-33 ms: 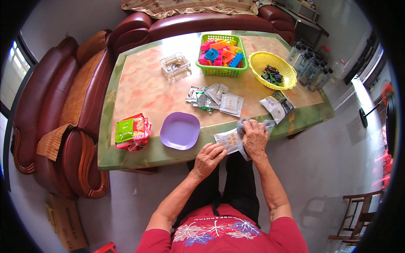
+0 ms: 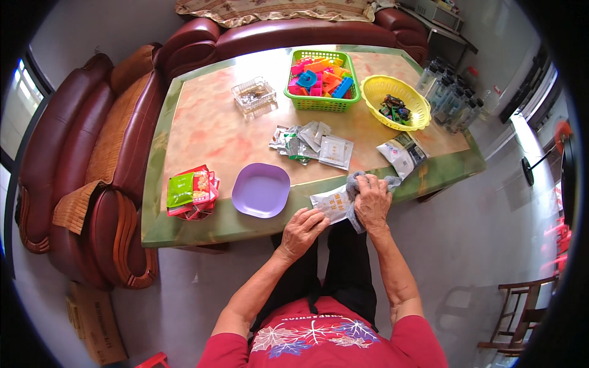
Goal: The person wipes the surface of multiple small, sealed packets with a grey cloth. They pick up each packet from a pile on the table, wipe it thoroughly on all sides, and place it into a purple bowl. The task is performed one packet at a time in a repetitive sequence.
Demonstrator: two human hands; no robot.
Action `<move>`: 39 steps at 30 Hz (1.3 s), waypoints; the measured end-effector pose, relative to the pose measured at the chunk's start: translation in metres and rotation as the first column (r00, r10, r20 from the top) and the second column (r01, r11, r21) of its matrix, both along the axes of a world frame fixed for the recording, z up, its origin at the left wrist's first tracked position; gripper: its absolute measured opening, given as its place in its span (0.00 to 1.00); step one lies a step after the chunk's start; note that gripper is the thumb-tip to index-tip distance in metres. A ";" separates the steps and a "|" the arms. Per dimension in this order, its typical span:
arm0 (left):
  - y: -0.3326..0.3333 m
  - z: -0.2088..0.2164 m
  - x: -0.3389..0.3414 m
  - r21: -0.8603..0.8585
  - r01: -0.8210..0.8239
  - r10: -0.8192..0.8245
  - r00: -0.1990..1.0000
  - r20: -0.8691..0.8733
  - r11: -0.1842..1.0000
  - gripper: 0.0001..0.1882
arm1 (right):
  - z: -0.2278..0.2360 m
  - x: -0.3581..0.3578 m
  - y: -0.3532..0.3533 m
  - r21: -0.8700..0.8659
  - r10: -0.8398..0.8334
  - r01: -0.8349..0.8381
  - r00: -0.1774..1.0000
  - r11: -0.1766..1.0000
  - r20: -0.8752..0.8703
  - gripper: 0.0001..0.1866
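Note:
At the table's near edge lies a white packet with orange print. My left hand has its curled fingers on the packet's lower left corner, and the fingertips are partly hidden. A grey cloth is bunched under my right hand, whose fingers close over it at the packet's right end. Part of the cloth hangs over the table edge. Left of the packet sits a purple square dish with nothing in it.
Silver and white sachets lie mid-table. A red-and-green packet stack is at left, a white-and-dark packet at right. Farther back are a clear box, a green basket of blocks, a yellow bowl and several bottles.
My right hand and the cloth have shifted very slightly to the right along the packet. The left hand stays at the packet's corner.

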State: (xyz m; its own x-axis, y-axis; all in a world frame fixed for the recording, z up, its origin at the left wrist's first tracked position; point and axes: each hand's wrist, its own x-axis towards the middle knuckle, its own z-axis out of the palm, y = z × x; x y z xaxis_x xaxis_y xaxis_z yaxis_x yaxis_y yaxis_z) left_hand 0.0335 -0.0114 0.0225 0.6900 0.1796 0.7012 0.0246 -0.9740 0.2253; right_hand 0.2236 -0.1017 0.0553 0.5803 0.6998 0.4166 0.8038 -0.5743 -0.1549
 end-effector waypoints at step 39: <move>-0.003 0.000 0.003 -0.057 -0.027 0.028 0.999 0.028 0.998 0.09 | 0.013 -0.012 0.003 -0.022 0.347 -0.348 0.937 0.937 -0.043 0.17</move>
